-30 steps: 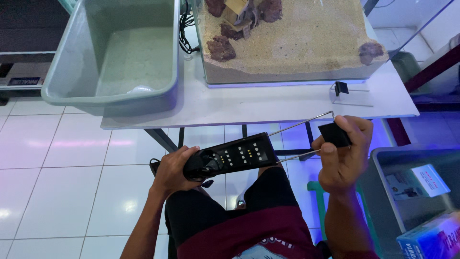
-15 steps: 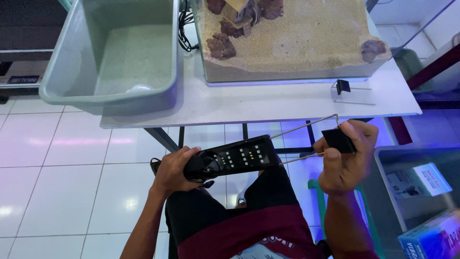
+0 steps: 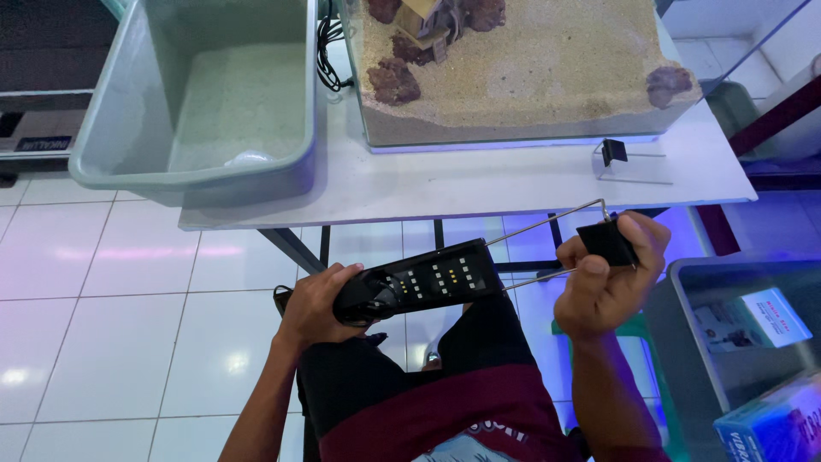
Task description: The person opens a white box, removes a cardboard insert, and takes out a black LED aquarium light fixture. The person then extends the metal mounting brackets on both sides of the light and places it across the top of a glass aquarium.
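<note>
Head view: I am sitting before a white table (image 3: 479,184)
Left hand (image 3: 315,301): gripping the black lamp (image 3: 419,282) tightly
Right hand (image 3: 605,278): pinching its black clip (image 3: 605,242) shut

Glossy black plastic lamp (image 3: 419,287) with thin bare metal wire bracket (image 3: 547,227); smooth white tabletop (image 3: 479,184).

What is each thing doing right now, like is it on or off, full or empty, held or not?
Light bar: held level over the lap, small lamps facing up, whether lit unclear.
Left hand: wrapped round the bar's left end.
Right hand: pinching the black clip on the wire bracket.
Glass tank: holds sand and rocks, no water visible.
Grey tub: open, thin sand layer.
Spare clip: lying loose on the table.
</note>
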